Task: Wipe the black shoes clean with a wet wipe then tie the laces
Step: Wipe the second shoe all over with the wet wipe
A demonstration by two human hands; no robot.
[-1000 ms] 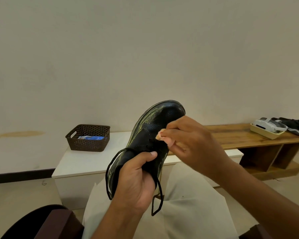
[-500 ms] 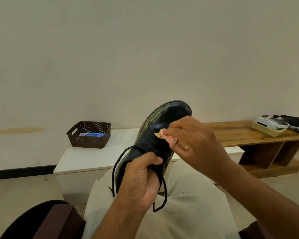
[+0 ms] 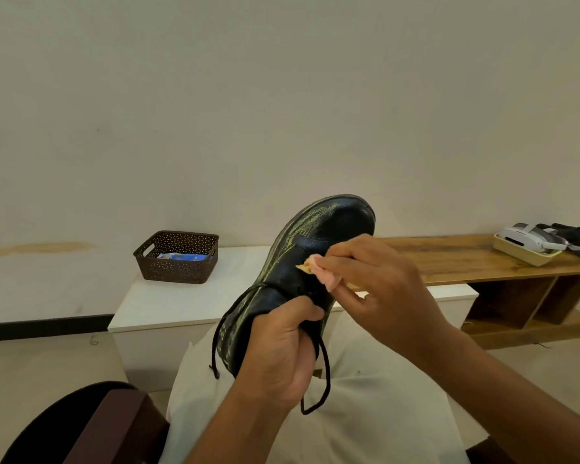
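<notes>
Compared with one second ago, I see the black shoe (image 3: 315, 262) a little higher and its toe turned more to the right, and my right hand (image 3: 379, 293) has slid with the wipe (image 3: 318, 272) from near the toe seam down toward the eyelets. I judge the wiping of the upper is going on, now at the lace area; tying has not started, because the laces (image 3: 322, 380) hang loose below the shoe.

The left hand (image 3: 282, 356) grips the shoe at its collar, fingers curled around the leather with the thumb on top. The right hand's fingers are pinched together on the wipe and press it on the shoe's side. The shoe is held in the air above my lap, in front of the white bench (image 3: 181, 303).

The leather is grained and shiny, with yellow-green streaks along the left flank, so cleaning is not finished I think. The toe is round and bulky. The wipe is a small crumpled piece, pinkish with a yellowish edge. The laces are thin round black cord. Behind stands a brown perforated basket (image 3: 178, 262) on the bench.
</notes>
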